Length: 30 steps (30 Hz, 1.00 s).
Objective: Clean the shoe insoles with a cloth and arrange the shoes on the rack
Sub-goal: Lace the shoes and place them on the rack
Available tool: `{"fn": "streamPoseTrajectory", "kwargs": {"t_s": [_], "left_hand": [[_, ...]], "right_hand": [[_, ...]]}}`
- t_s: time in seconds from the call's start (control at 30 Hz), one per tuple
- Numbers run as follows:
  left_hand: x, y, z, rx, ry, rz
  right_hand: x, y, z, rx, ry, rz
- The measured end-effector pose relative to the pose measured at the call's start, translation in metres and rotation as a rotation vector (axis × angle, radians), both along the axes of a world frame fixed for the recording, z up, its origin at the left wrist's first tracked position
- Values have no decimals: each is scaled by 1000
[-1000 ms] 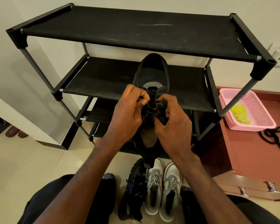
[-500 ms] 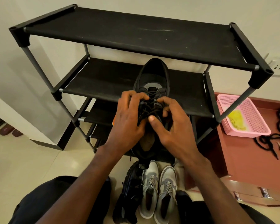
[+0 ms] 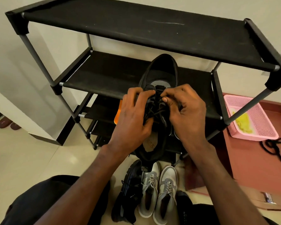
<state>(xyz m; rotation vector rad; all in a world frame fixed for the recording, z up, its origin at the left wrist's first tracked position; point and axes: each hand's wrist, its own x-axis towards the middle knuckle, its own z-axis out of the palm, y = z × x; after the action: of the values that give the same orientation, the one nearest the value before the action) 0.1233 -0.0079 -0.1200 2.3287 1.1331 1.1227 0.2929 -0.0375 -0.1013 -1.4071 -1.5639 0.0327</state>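
Note:
I hold a black lace-up shoe (image 3: 160, 73) in the air in front of the black shoe rack (image 3: 136, 28), toe pointing away, with a brown insole showing at its near end. My left hand (image 3: 133, 117) grips the shoe's left side and laces. My right hand (image 3: 185, 111) pinches the black laces near the tongue. On the floor below stand a pair of grey-and-white sneakers (image 3: 159, 190) and a black sneaker (image 3: 130, 192) to their left. A yellow cloth (image 3: 242, 124) lies in a pink basket (image 3: 264, 127) at the right.
The rack's shelves are bare apart from an orange item (image 3: 118, 114) on a lower shelf. A reddish-brown low cabinet (image 3: 256, 158) at the right carries the basket, black laces (image 3: 272, 146) and keys. Slippers (image 3: 6, 124) lie at the far left on the tiled floor.
The shoe stays in both hands. My fingers have shifted along the laces, and my right thumb and forefinger now pinch them nearer the tongue. The camera has tilted slightly.

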Motion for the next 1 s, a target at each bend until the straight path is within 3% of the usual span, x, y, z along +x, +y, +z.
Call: {"fn": "streamPoseTrajectory", "kwargs": {"t_s": [0.3, 0.5, 0.7, 0.83, 1.0], "left_hand": [[1, 0, -1, 36, -57, -9], [4, -2, -2, 31, -58, 1], [4, -5, -4, 31, -48, 16], [4, -6, -1, 16, -93, 10], [0, -3, -1, 10, -128, 0]], "right_hand": [[3, -9, 3, -31, 69, 174], [-3, -6, -2, -15, -49, 59], [-5, -5, -7, -32, 91, 110], [2, -17, -5, -73, 313, 217], [11, -34, -7, -180, 356, 338]]}}
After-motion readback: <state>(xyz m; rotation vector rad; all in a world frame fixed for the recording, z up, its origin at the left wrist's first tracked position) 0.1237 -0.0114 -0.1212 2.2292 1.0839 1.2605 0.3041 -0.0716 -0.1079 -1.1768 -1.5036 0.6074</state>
